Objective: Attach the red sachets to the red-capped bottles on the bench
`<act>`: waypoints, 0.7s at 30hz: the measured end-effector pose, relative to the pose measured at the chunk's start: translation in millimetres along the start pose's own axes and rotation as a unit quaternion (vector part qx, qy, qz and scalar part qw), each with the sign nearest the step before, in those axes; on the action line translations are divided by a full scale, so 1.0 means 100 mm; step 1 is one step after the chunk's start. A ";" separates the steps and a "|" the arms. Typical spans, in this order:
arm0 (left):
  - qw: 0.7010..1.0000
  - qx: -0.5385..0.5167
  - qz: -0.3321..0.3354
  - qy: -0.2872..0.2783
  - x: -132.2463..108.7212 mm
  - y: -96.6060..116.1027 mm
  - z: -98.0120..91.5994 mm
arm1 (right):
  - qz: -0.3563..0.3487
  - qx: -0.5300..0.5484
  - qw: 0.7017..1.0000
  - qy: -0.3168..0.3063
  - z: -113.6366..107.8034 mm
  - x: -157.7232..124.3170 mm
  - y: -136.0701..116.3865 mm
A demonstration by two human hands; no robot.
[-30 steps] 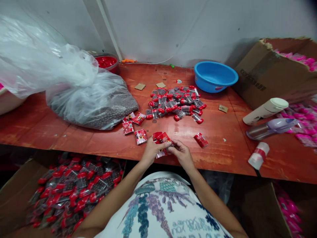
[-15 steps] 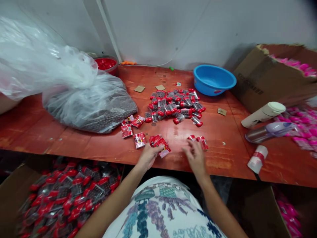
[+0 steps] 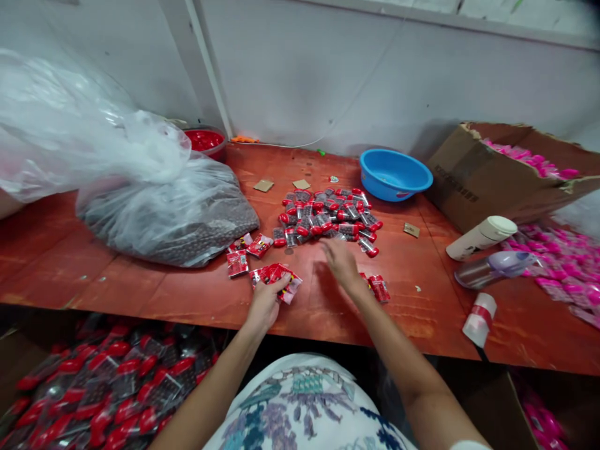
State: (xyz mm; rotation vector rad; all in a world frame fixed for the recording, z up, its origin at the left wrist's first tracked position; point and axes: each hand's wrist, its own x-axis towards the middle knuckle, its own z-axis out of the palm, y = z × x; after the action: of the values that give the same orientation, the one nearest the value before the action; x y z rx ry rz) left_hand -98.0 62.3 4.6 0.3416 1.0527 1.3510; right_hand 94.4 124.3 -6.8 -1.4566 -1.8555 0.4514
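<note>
Head view: my left hand (image 3: 265, 305) grips overlapping red packets (image 3: 276, 274), count unclear, over the bench (image 3: 323, 315). My right hand (image 3: 342, 262), loosely open, near red-capped containers (image 3: 323, 220), too many to count. Loose packets (image 3: 237, 264): at least five. Brown cards (image 3: 411, 230): three. Blue basin (image 3: 396, 175): one. Upright carton (image 3: 469, 181): one, printing illegible. Bulky sack (image 3: 187, 219), left: one.

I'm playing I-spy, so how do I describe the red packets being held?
Find the reddish table, then the big plastic bag on its left side. Nearer and right of the bag is the person's left grip. The red packets are clasped there, while neighbouring packets lie unheld on the table.
</note>
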 end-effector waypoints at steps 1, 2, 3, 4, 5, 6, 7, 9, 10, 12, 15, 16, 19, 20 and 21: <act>1.000 -0.006 -0.006 0.001 0.01 0.01 -0.01 | 0.016 -0.076 0.996 0.038 -0.01 0.11 0.10; 1.000 -0.011 -0.011 0.001 0.02 0.01 -0.01 | 0.029 -0.143 0.988 0.051 -0.01 0.21 0.18; 1.000 -0.016 -0.015 0.001 0.02 0.02 -0.01 | 0.034 -0.186 0.981 0.043 -0.01 0.27 0.25; 1.000 -0.019 -0.019 0.005 0.01 0.02 -0.02 | 0.035 -0.208 0.977 0.034 -0.01 0.31 0.30; 0.999 -0.021 -0.023 0.011 0.01 0.02 -0.02 | 0.033 -0.217 0.975 0.019 -0.01 0.32 0.33; 0.999 -0.022 -0.026 0.018 0.00 0.02 -0.02 | 0.028 -0.217 0.976 0.007 0.00 0.29 0.33; 0.999 -0.020 -0.030 0.025 0.00 0.02 -0.03 | 0.023 -0.212 0.977 -0.001 0.00 0.24 0.32; 0.998 -0.021 -0.040 0.034 0.00 0.01 -0.05 | 0.016 -0.189 0.982 -0.007 -0.01 0.08 0.27; 0.998 -0.024 -0.048 0.039 0.01 0.01 -0.07 | 0.019 -0.163 0.986 -0.008 -0.02 -0.03 0.23; 0.996 -0.034 -0.069 0.046 0.02 0.00 -0.08 | 0.044 -0.077 0.996 0.000 -0.02 -0.26 0.13; 0.990 -0.063 -0.120 0.044 0.05 0.00 -0.07 | 0.111 0.111 0.987 0.032 -0.02 -0.62 -0.05; 0.987 -0.075 -0.135 0.041 0.06 0.00 -0.05 | 0.127 0.176 0.975 0.043 -0.01 -0.74 -0.13; 0.980 -0.103 -0.162 0.049 0.06 0.00 0.03 | 0.142 0.305 0.940 0.059 0.01 -1.01 -0.37; 0.978 -0.109 -0.167 0.056 0.05 0.00 0.06 | 0.142 0.321 0.934 0.067 0.02 -1.07 -0.45; 0.977 -0.113 -0.171 0.063 0.04 -0.01 0.09 | 0.141 0.328 0.931 0.076 0.03 -1.12 -0.51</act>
State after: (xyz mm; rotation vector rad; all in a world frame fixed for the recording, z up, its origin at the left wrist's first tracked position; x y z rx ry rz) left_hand -90.7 69.4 7.2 -0.0946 0.9973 1.1757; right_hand 68.4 3.7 -11.1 -1.2364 -1.1972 0.9632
